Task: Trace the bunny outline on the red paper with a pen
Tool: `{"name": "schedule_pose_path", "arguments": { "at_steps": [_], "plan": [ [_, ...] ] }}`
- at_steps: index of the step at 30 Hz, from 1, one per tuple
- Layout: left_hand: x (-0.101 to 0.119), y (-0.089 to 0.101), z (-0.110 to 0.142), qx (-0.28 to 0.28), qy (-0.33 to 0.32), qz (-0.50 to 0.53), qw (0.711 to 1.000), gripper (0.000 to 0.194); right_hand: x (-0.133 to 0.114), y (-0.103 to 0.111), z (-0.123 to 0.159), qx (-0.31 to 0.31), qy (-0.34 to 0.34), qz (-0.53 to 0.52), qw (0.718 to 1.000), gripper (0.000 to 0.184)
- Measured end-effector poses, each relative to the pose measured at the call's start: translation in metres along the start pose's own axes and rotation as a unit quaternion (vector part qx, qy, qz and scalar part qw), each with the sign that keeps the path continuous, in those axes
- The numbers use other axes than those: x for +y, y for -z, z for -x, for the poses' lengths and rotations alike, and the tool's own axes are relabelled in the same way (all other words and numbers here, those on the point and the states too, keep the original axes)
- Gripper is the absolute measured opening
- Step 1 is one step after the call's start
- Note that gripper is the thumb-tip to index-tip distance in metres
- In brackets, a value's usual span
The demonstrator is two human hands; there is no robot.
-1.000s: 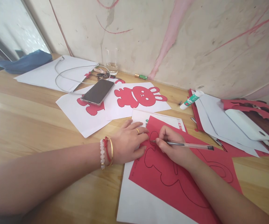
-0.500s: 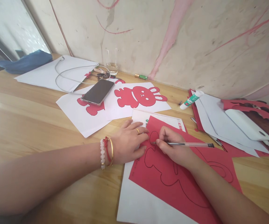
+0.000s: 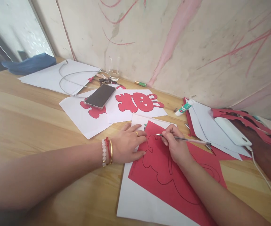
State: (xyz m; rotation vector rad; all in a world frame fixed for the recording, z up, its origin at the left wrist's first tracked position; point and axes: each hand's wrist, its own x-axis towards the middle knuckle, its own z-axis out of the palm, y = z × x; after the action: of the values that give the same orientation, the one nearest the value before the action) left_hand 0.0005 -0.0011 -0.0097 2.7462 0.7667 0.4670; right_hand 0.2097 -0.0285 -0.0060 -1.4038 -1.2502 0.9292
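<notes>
My right hand [image 3: 175, 142] is closed around a clear-barrelled pen [image 3: 192, 140], its tip near the upper edge of a red paper sheet [image 3: 142, 175]. Dark outlines of a rounded figure run over that sheet, partly covered by my right hand and forearm. My left hand [image 3: 128, 142] lies flat with spread fingers, its fingertips on the red sheet's left edge. White paper [image 3: 130, 197] sticks out beneath the red sheet. Beyond my hands, a red rabbit cutout [image 3: 142, 102] rests on white paper.
A phone [image 3: 100, 96] lies over another red cutout, near a white cable [image 3: 63, 84], keys [image 3: 105, 81] and a glass [image 3: 114, 74]. At right are a glue stick [image 3: 184, 107], papers [image 3: 202, 125] and a white power bank [image 3: 233, 131]. The wall stands behind the table.
My right hand has moved the pen tip slightly up along the drawn outline, and the line around the upper lobe now differs. The camera view has shifted a little. My left hand stays put.
</notes>
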Motion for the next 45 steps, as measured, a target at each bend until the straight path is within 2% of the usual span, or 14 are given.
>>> {"name": "schedule_pose_path", "arguments": {
  "at_steps": [4,7,11,15,25,30,34,39,45],
  "plan": [
    [0.0,0.003,0.0,0.016,0.012,-0.03,0.999,0.032,0.003,-0.007,0.0,0.065,0.001,0.016,0.998,0.024],
    [0.005,0.004,0.001,0.035,-0.019,-0.058,0.998,0.021,0.005,-0.009,0.0,0.111,0.007,0.024,0.993,0.024],
    [0.012,0.006,0.003,0.015,-0.061,-0.093,0.994,0.025,0.003,-0.011,0.0,0.166,0.011,0.028,0.986,0.024],
    [0.017,0.007,0.004,-0.005,-0.063,-0.125,0.99,0.027,0.0,-0.013,0.001,0.178,0.003,0.023,0.984,0.025],
    [0.013,0.004,0.002,-0.02,-0.038,-0.151,0.988,0.042,-0.004,0.007,0.01,0.112,-0.049,-0.007,0.992,0.026],
    [0.008,0.006,0.001,-0.024,-0.005,-0.132,0.991,0.046,-0.005,0.007,0.026,0.09,-0.06,-0.014,0.994,0.026],
    [0.008,0.006,0.0,-0.012,0.012,-0.108,0.994,0.05,-0.013,0.009,0.03,0.028,-0.08,0.02,0.996,0.027],
    [0.005,0.003,-0.001,-0.025,0.022,-0.077,0.996,0.057,-0.017,0.018,0.01,-0.055,-0.026,0.099,0.993,0.023],
    [0.002,0.001,-0.001,-0.028,0.031,-0.057,0.997,0.057,0.002,0.017,-0.006,-0.095,0.02,0.132,0.986,0.022]
  ]
}}
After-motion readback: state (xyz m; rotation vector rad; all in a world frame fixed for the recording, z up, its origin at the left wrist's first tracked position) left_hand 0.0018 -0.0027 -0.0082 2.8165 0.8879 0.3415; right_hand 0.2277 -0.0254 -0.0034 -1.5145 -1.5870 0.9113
